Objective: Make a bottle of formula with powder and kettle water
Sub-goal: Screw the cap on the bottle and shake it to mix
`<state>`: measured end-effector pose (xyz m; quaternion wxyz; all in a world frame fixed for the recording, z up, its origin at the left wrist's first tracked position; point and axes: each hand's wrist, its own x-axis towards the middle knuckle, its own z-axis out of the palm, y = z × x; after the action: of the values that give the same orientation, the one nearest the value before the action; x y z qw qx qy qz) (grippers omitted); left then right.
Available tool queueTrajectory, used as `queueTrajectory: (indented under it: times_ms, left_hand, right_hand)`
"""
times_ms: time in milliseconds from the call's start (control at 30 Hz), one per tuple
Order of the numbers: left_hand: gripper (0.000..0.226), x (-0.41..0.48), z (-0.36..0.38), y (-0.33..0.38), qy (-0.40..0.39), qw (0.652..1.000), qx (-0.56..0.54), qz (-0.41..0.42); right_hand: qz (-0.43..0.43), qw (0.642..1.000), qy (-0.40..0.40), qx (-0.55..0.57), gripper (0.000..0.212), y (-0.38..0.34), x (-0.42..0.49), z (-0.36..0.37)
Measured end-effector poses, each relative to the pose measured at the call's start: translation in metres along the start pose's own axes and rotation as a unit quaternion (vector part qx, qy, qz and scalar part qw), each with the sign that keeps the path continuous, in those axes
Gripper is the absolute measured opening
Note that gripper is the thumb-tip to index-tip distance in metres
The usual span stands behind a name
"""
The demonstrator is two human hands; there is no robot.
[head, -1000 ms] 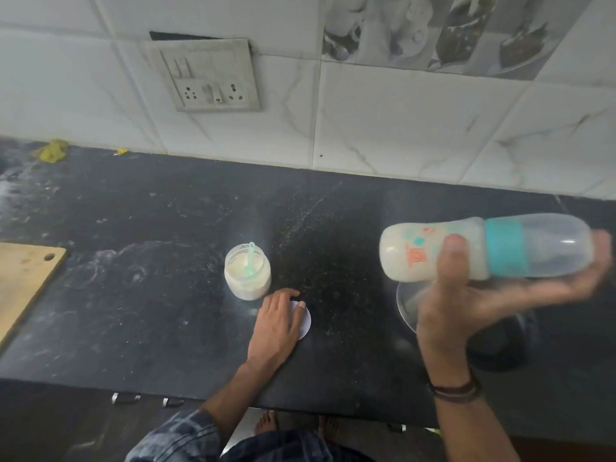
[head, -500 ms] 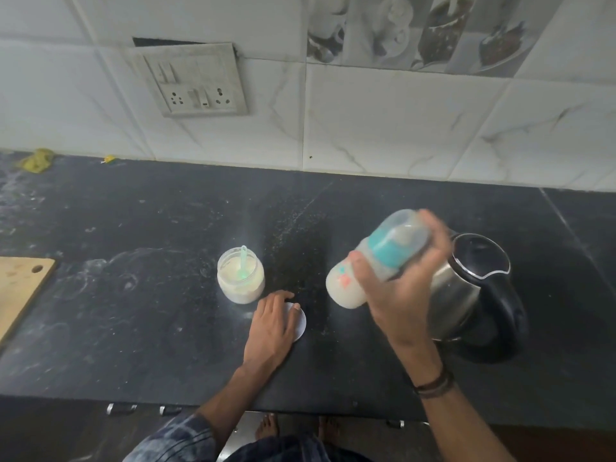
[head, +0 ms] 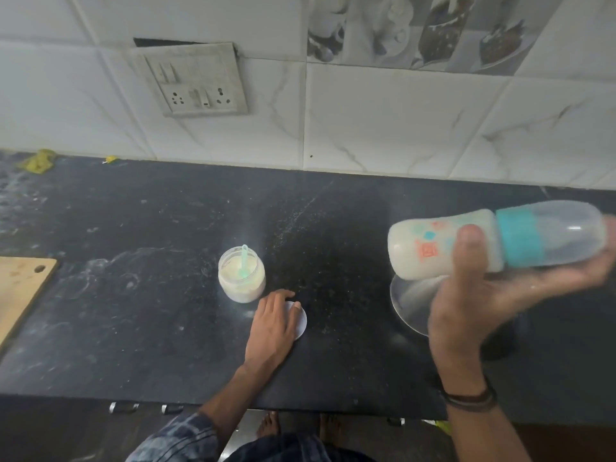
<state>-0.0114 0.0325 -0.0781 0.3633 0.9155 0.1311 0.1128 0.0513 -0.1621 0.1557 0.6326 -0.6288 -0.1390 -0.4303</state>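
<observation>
My right hand (head: 480, 301) grips a baby bottle (head: 433, 248) lying sideways in the air at the right, its base pointing left. The bottle holds milky formula, with a teal collar and a clear cap on. Under it, the steel kettle (head: 410, 308) is mostly hidden by my hand. An open jar of powder (head: 241, 281) with a green scoop standing in it sits mid-counter. Just right of the jar, my left hand (head: 273, 323) rests flat on the jar's white lid (head: 300, 323) on the counter.
The black stone counter (head: 150, 311) is dusted with powder at the left. A wooden chopping board (head: 20, 288) lies at the left edge. A socket panel (head: 200, 85) is on the tiled wall. Yellow scraps (head: 36, 161) lie at the back left.
The bottle has swung from a tilted, cap-up pose near the counter's middle back out to the right, lying sideways as it did a second ago. My left hand has stayed on the lid.
</observation>
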Motion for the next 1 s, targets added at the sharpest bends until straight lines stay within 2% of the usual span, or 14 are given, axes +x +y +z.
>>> queueTrajectory:
  times_ms: [33,133,167,300,367,467,500,567,700,733,833,867,933,1000]
  left_hand:
    - [0.023,0.000,0.001,0.000,-0.001,1.000,0.000,0.001]
    - [0.024,0.000,0.000,-0.001,0.001,1.000,-0.012,-0.005]
    - [0.025,0.000,0.000,-0.001,-0.001,1.000,-0.015,-0.006]
    - [0.024,0.001,0.000,0.000,0.002,1.000,-0.008,-0.009]
    - [0.024,0.001,0.001,-0.001,0.003,1.000,-0.003,-0.003]
    - [0.030,0.000,0.001,-0.001,0.000,1.000,-0.003,0.003]
    - [0.029,0.000,0.001,-0.001,0.000,1.000,-0.006,0.003]
    - [0.026,-0.001,0.001,0.001,0.002,1.000,-0.002,0.001]
    - [0.021,0.000,0.001,0.001,0.009,1.000,0.012,0.008]
    - [0.021,0.000,0.002,0.000,0.007,1.000,0.010,0.007]
    - [0.023,0.000,0.000,-0.001,0.003,1.000,-0.005,-0.001]
    - [0.023,0.000,0.000,-0.001,-0.001,1.000,-0.006,-0.004]
    - [0.023,-0.001,0.000,0.001,-0.002,1.000,-0.001,-0.005]
    - [0.023,0.000,0.000,0.001,0.003,1.000,0.004,-0.003]
  right_hand:
    - [0.010,1.000,0.002,-0.013,0.102,0.006,-0.004,0.002]
    - [0.083,0.983,-0.156,-0.042,0.091,0.027,-0.023,0.006]
    - [0.094,0.981,-0.168,-0.032,0.089,0.028,-0.024,0.004]
    - [0.014,0.999,-0.034,-0.012,0.088,0.001,0.001,0.000]
    - [-0.011,0.999,-0.003,-0.035,0.092,0.004,-0.003,0.001]
    - [0.061,0.987,-0.141,-0.038,0.084,0.022,-0.018,0.008]
    - [0.077,0.984,-0.158,-0.025,0.085,0.027,-0.021,0.006]
    - [0.049,0.990,-0.133,-0.018,0.090,0.022,-0.009,0.002]
    - [-0.018,0.999,-0.011,-0.026,0.091,0.003,0.007,0.004]
    - [-0.003,0.999,-0.022,-0.050,0.093,0.013,0.000,0.006]
    - [0.099,0.977,-0.180,-0.049,0.087,0.027,-0.024,0.010]
    - [0.110,0.976,-0.187,-0.032,0.087,0.028,-0.027,0.007]
    - [0.064,0.987,-0.144,-0.025,0.089,0.020,-0.017,0.005]
    - [0.012,0.998,-0.062,-0.024,0.085,0.003,-0.004,0.005]
